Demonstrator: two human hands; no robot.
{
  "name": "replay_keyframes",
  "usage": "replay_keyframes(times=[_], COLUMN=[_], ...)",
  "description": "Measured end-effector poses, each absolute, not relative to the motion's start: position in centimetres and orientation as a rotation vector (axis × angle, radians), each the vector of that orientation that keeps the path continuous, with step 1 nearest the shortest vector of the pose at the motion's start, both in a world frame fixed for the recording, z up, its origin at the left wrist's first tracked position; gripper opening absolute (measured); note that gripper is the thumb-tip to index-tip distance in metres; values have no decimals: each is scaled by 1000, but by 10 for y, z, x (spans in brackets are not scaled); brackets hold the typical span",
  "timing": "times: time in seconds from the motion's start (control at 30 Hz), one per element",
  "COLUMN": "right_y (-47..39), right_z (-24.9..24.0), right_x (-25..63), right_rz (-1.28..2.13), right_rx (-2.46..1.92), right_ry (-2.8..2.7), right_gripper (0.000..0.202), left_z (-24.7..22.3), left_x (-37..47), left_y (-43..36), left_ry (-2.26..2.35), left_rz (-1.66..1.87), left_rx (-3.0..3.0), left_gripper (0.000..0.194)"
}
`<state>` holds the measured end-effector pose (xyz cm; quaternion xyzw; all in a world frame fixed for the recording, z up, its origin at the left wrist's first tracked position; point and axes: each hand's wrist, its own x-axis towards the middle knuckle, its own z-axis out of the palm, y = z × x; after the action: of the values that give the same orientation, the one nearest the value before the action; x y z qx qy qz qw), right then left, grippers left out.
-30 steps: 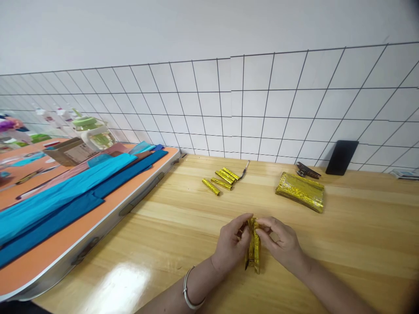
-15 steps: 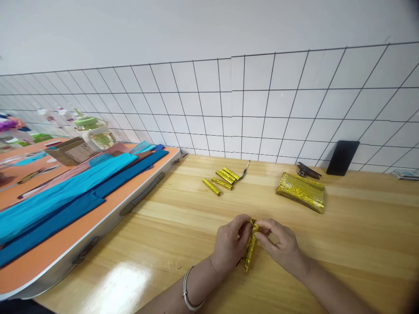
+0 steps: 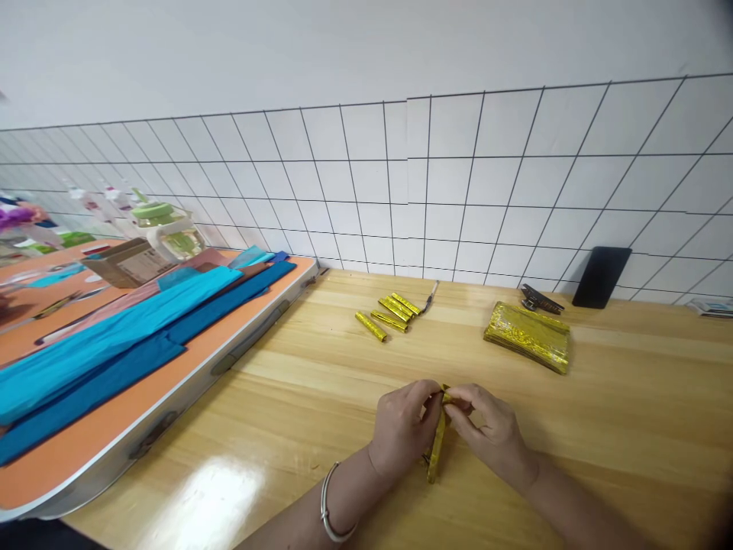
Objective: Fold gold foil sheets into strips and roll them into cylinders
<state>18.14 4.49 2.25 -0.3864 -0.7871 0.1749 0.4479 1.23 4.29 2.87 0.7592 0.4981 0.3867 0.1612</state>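
Gold foil-like piece point(image 3: 436, 454) is at lower centre of the frame, between both hands, above or against the wood-toned bench point(image 3: 286, 412); contact at its lower end is unclear. Left hand point(image 3: 401, 431) grasps its upper end between thumb and fingers; right hand point(image 3: 495, 431) pinches the same end from the other side, fingertips close together. Change over the last second: the piece showed two parallel ridges with a channel between; it now shows mainly one narrow, slanting edge, its lower end toward lower left. Judgement: it is either folded closer or turned edge-on, with control concentrated at the pinched end; the hidden side leaves this unresolved. Small gold strips point(image 3: 370, 327) lie at centre, beside a pen-like tool point(image 3: 429, 298). A gold stack point(image 3: 527, 336) lies right of centre, dark clip point(image 3: 541, 299) just behind. These surrounding items show no clear shift.
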Motion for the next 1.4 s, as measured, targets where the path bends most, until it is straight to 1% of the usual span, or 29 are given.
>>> replay_keyframes(times=[0.27, 0.47, 0.53, 0.63, 0.7, 0.8, 0.93, 1.2, 1.4], right_y=[46, 46, 46, 46, 47, 47, 48, 47, 45], right_z=[14, 14, 16, 19, 21, 21, 19, 16, 18], right_x=[181, 180, 179, 179, 178, 178, 177, 178, 178], right_rz=[443, 557, 622, 709, 758, 826, 878, 779, 701], right_rx=[-1074, -1134, -1131, -1128, -1126, -1108, -1081, -1156, -1176], right_ry=[-1877, -1788, -1753, -1716, -1675, -1616, -1589, -1619, -1722], right_gripper=[20, 18, 14, 10, 9, 11, 14, 14, 11], left_z=[35, 27, 22, 18, 18, 22, 26, 17, 23], left_x=[15, 21, 22, 22, 20, 16, 11, 7, 7], left_y=[39, 43, 46, 49, 50, 52, 55, 63, 62], left_ry=[1321, 1162, 1028, 844, 811, 850, 879, 928, 916], left_rz=[1121, 1180, 1174, 1157, 1152, 1131, 1063, 1009, 1055], left_rx=[2060, 1624, 1443, 1292, 1328, 1440, 1444, 1561, 1751], left_gripper=[16, 13, 17, 29, 34, 30, 25, 18, 16])
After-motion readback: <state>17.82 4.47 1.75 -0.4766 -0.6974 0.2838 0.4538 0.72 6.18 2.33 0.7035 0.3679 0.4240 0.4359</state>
